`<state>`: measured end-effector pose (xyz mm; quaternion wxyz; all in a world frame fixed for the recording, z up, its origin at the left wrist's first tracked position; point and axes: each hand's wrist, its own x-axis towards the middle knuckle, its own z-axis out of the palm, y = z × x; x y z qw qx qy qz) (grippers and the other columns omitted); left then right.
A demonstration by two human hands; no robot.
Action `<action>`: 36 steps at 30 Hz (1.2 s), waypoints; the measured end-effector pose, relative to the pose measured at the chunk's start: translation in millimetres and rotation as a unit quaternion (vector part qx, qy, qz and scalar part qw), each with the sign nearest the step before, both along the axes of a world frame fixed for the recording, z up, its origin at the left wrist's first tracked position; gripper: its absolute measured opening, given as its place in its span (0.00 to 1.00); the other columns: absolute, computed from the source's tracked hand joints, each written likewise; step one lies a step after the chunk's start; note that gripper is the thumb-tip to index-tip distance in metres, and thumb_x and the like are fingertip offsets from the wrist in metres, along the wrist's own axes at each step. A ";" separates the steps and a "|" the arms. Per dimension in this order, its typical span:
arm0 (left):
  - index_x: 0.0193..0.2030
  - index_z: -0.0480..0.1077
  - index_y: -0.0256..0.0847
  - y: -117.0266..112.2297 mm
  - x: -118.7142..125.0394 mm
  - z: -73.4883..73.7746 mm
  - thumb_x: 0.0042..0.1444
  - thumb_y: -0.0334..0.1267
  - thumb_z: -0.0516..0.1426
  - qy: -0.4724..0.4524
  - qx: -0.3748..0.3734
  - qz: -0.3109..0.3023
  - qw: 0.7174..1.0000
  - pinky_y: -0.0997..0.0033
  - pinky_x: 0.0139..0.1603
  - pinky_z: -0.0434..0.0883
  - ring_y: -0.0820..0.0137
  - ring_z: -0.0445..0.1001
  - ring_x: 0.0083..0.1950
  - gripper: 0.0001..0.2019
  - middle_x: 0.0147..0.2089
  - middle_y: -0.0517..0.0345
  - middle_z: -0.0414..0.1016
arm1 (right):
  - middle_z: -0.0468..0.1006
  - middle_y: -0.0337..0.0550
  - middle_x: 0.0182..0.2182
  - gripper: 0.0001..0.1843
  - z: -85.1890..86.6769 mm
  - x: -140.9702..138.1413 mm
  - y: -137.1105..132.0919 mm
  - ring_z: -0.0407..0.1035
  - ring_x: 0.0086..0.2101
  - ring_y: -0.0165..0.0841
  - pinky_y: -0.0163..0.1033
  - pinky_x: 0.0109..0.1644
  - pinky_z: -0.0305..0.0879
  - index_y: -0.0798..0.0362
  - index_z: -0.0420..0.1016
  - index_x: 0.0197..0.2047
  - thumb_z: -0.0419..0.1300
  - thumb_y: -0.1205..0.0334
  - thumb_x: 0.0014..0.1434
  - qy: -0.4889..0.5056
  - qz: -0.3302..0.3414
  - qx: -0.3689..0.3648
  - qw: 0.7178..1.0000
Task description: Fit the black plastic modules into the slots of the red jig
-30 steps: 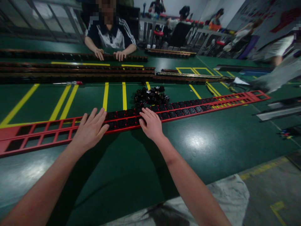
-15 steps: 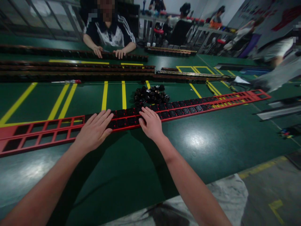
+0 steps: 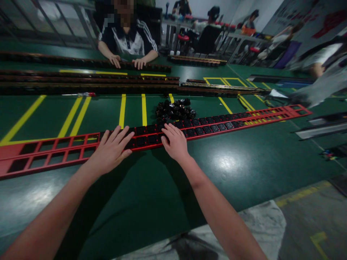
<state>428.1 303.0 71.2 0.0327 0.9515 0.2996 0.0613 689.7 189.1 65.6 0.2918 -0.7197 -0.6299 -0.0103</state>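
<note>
On the green table (image 3: 244, 169): a long red frame (image 3: 48, 155) lies crosswise before the person, its middle cells filled with black inserts (image 3: 211, 127).
Left hand (image 3: 111, 151): flat on the frame, fingers spread wide, gripping nothing; apparently steadying it.
Right hand (image 3: 175, 142): palm down, fingers loosely extended over filled cells.
Loose black parts (image 3: 175, 108): heaped just behind the frame, within reach.

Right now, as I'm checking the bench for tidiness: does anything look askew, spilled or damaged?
Nothing looks damaged. The red frame lies slanted across the yellow lines, with the left hand and right hand flat on it; its left slots are empty. Black sockets sit in a loose heap just behind it.
</note>
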 end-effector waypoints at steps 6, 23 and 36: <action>0.78 0.34 0.41 0.2 -2.2 -4.9 0.70 0.56 0.36 -0.030 -0.018 0.023 0.999 0.37 0.76 0.40 0.49 0.37 0.80 0.36 0.80 0.47 0.41 | 0.71 0.43 0.65 0.19 -0.6 0.2 -0.2 0.61 0.67 0.38 0.52 0.71 0.58 0.48 0.76 0.59 0.54 0.61 0.68 0.003 0.000 0.003 1.000; 0.67 0.63 0.29 -4.6 46.0 25.9 0.69 0.53 0.36 -0.006 0.012 0.098 0.995 0.41 0.69 0.57 0.46 0.67 0.65 0.34 0.65 0.34 0.69 | 0.71 0.43 0.65 0.19 0.9 0.6 -0.8 0.60 0.67 0.37 0.50 0.71 0.57 0.50 0.76 0.59 0.55 0.61 0.69 -0.001 0.004 0.000 1.000; 0.77 0.43 0.27 1.1 56.5 12.4 0.68 0.54 0.34 0.035 -0.016 0.098 0.994 0.42 0.74 0.47 0.50 0.51 0.77 0.39 0.77 0.40 0.53 | 0.70 0.44 0.65 0.19 3.2 0.2 -1.3 0.59 0.68 0.38 0.49 0.71 0.55 0.51 0.76 0.59 0.56 0.61 0.68 0.017 0.008 -0.012 1.000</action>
